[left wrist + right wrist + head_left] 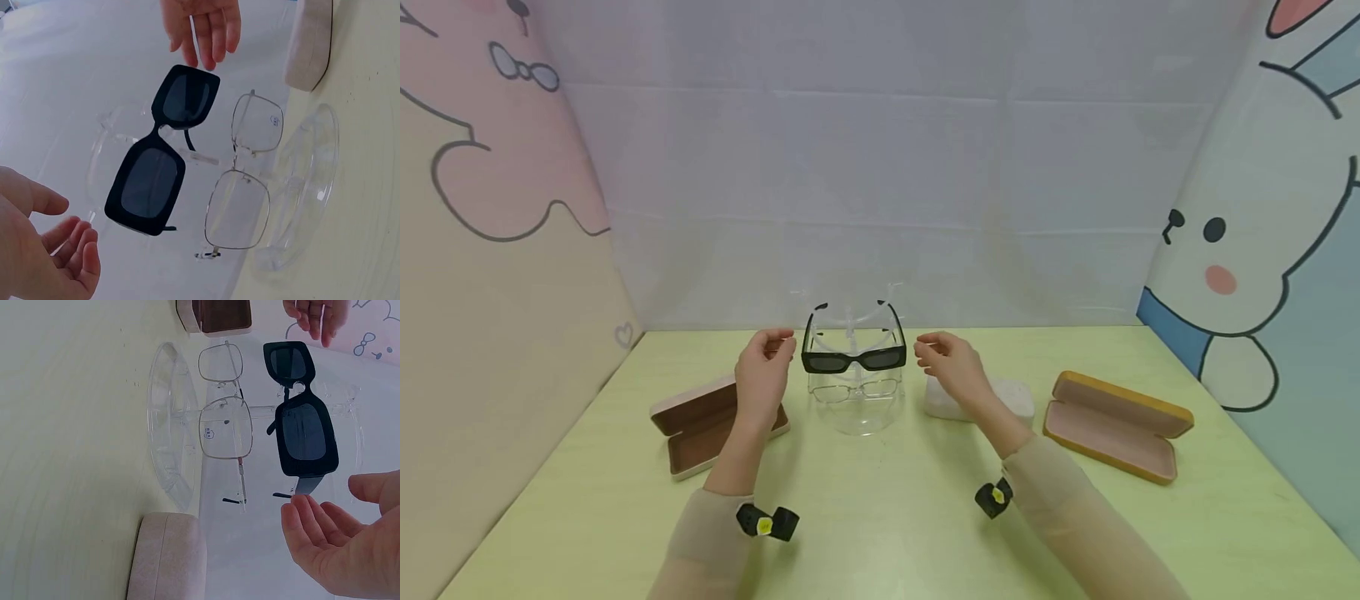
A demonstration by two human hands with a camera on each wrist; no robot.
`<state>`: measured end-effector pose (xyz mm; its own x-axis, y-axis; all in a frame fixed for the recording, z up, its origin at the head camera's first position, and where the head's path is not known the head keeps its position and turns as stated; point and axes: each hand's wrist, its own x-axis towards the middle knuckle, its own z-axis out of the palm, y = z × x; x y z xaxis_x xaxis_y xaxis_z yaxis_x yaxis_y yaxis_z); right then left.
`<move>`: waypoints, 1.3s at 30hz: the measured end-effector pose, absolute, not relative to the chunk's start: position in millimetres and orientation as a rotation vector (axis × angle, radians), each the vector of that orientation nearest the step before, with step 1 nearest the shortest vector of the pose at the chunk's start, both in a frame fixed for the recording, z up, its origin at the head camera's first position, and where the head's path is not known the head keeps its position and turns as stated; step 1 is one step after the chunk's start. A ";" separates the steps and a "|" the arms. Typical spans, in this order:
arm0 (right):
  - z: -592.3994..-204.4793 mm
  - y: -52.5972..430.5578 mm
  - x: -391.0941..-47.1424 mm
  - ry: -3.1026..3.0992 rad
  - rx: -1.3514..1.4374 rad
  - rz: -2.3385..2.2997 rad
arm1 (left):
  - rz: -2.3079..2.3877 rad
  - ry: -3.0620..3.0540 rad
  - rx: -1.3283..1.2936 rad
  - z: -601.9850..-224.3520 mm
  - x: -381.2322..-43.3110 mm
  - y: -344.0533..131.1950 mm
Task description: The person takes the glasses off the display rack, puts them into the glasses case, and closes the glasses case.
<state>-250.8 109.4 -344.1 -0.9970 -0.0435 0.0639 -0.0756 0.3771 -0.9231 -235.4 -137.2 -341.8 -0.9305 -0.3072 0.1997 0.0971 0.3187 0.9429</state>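
Black sunglasses [853, 362] sit on the upper part of a clear display stand [867, 427], lenses facing me, temples pointing back. Below them on the same stand hangs a pair of thin metal-framed eyeglasses [268, 206] with clear lenses. My left hand [762, 379] is raised just left of the sunglasses, fingers loosely bent and holding nothing. On the other side, my right hand [955, 371] hovers with relaxed fingers and nothing in its grasp. In the right wrist view, the right fingertips [300, 506] are right at the sunglasses' temple.
An open whitish glasses case [700, 450] with brown lining lies at left, partly behind my left forearm. A closed white case [1015, 398] stands behind my right forearm. Farther right is an open yellow case [1112, 433] with pinkish lining. A pale curtain [880, 167] backs the table.
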 end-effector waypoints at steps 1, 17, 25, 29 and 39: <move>-344.1 108.3 -252.4 -2.576 0.104 1.750 | -1.641 -2.269 0.219 -343.1 -238.5 -138.4; -349.5 91.5 -270.0 -2.490 -0.015 1.987 | -2.078 -2.353 0.319 -364.1 -264.7 -148.0; -347.1 91.3 -275.2 -2.476 -0.096 2.040 | -2.127 -2.309 0.278 -366.3 -265.6 -147.2; -344.1 92.2 -275.4 -2.456 -0.112 2.094 | -2.145 -2.292 0.254 -365.5 -265.1 -148.6; -338.1 98.7 -269.4 -2.392 -0.084 2.157 | -2.214 -2.266 0.179 -356.6 -256.0 -150.2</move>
<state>-269.4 98.7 -338.1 -0.9954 -0.0154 -0.0945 0.0924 0.1036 -0.9903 -256.0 -150.2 -356.6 -0.9931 -0.0588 -0.1013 -0.1027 0.0203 0.9945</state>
